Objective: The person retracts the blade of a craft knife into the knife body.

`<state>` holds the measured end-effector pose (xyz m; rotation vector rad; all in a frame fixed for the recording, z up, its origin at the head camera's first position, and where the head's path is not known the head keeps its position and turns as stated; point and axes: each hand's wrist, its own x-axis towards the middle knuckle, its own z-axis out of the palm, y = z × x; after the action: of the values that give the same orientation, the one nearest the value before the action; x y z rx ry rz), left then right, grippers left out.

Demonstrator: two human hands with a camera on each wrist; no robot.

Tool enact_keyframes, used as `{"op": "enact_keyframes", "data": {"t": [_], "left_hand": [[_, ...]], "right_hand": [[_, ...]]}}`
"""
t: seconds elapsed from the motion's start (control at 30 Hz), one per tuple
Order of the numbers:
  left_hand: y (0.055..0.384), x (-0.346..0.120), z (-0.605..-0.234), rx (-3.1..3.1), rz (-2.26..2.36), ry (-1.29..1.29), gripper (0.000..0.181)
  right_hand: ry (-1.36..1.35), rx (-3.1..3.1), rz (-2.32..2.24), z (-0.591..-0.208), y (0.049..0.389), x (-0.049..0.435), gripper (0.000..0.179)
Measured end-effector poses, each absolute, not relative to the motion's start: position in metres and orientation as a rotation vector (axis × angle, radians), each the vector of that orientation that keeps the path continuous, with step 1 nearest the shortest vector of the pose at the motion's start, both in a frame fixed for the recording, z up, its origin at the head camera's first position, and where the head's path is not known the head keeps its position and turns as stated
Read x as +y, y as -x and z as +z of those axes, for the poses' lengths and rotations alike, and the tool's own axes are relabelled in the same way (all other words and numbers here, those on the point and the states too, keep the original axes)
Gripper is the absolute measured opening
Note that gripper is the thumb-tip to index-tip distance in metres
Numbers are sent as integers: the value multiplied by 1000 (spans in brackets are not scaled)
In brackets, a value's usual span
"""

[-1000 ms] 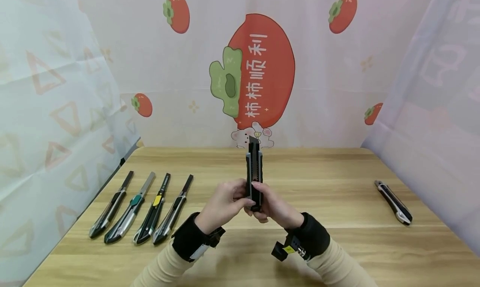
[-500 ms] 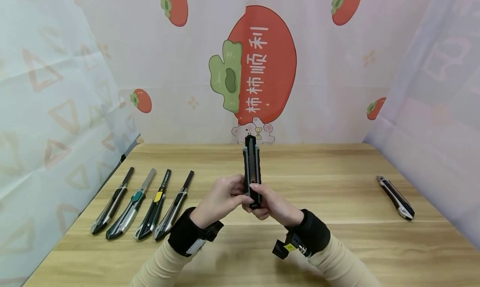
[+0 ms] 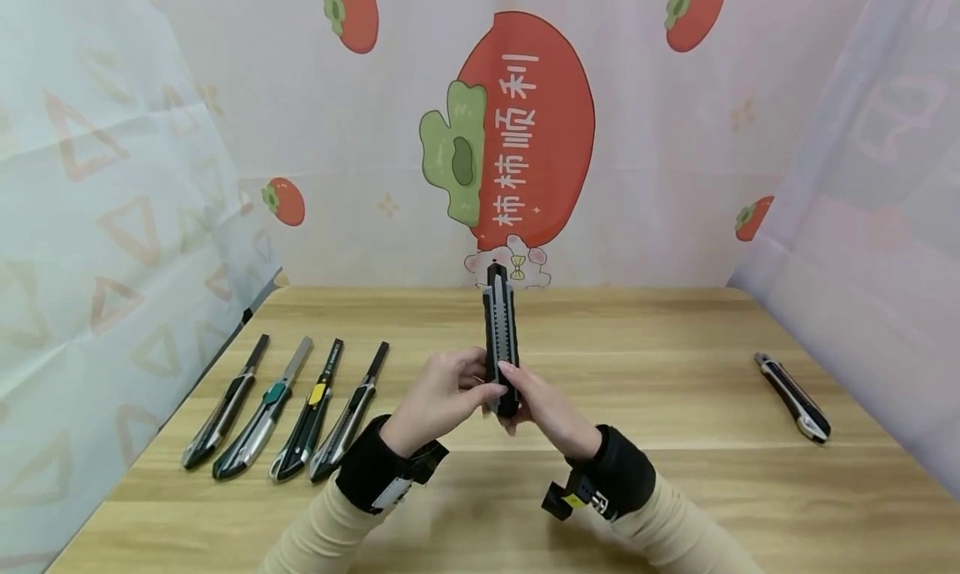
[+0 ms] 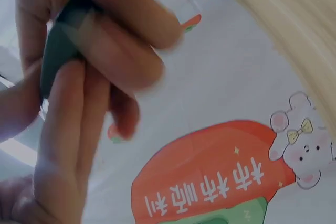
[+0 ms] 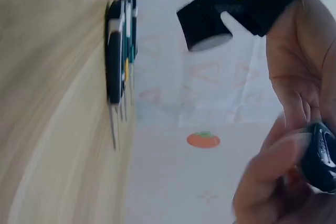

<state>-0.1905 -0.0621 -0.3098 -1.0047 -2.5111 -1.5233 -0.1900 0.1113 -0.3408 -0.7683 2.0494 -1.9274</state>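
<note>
Both hands hold a black and grey box cutter (image 3: 500, 324) upright over the middle of the table. My left hand (image 3: 442, 399) grips the lower handle from the left, its thumb across the front. From the right, my right hand (image 3: 551, 403) holds the same handle, with the thumb (image 3: 512, 372) on the toothed channel along its face. No length of blade shows beyond the dark tip (image 3: 496, 272). In the left wrist view, fingers cover much of the dark handle (image 4: 60, 51). The handle's butt end (image 5: 319, 158) appears among the fingers in the right wrist view.
Several box cutters lie side by side at the left with blades out, among them one with a green slider (image 3: 273, 395) and one with a yellow slider (image 3: 317, 393). Another cutter (image 3: 793, 397) lies at the far right. A printed curtain (image 3: 360, 249) stands behind the wooden table (image 3: 637, 341).
The angled blade tip above the held cutter has gone from sight. The cutter has shifted slightly left and turned, its channel now looking lighter. The cutters on the table stay put.
</note>
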Motion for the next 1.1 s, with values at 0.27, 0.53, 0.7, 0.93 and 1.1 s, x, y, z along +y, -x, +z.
{"op": "enact_keyframes", "data": {"t": [0.27,0.53,0.7,0.93,1.1], "left_hand": [[188,-45,-325,-2576,-1432,770,17],[183,-36,-339,-2521,-1022,813,18],[187,-36,-338,-2606,-992,865,24],[192,-65,-337,-2887,-809,775,43],[199,-114,-342,-2970,-303,370,52]], "right_hand": [[514,2438,-1939,-336,194,116,54],[469,2292,-1896,-342,200,118,68],[520,2309,-1783,-342,204,124,66],[577,2347,-1598,-337,209,142,64],[541,2541,-1460,-325,215,180,54]]}}
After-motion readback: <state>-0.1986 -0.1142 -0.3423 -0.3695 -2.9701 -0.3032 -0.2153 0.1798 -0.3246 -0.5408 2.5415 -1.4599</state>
